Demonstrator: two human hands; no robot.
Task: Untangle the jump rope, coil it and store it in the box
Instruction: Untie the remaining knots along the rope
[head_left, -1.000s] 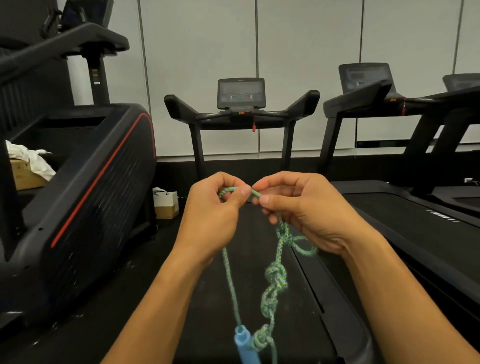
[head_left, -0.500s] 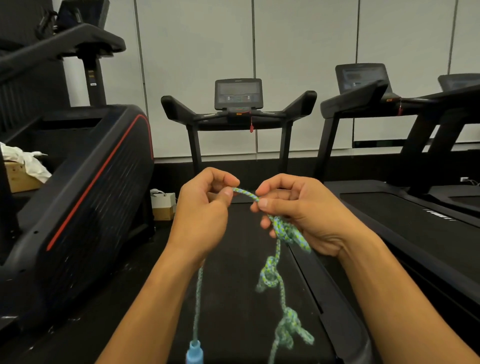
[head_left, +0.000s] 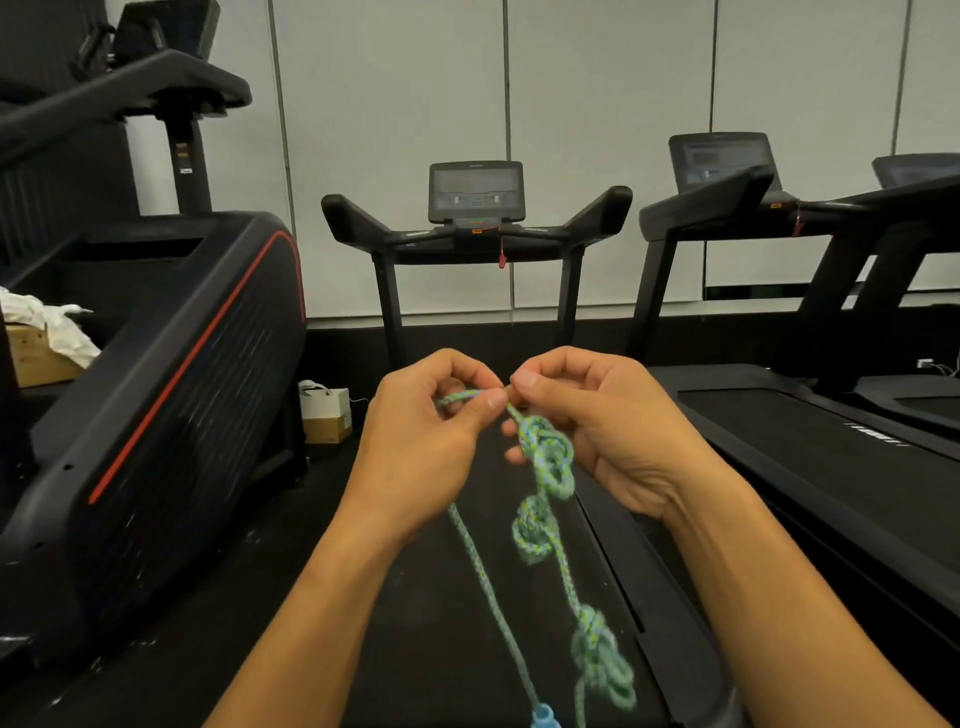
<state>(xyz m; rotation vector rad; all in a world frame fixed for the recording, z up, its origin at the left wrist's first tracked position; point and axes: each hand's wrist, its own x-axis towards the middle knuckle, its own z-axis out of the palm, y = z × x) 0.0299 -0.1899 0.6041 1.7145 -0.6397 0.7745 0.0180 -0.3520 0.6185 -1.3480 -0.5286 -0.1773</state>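
Both hands, left hand and right hand, pinch the knotted jump rope above a treadmill; a small box sits on the floor at left.

Black treadmills face a pale panelled wall.

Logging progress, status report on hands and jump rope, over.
Left hand and right hand pinching jump rope at top knot. Two more knots hanging below. Not coiled. Nothing obstructing.
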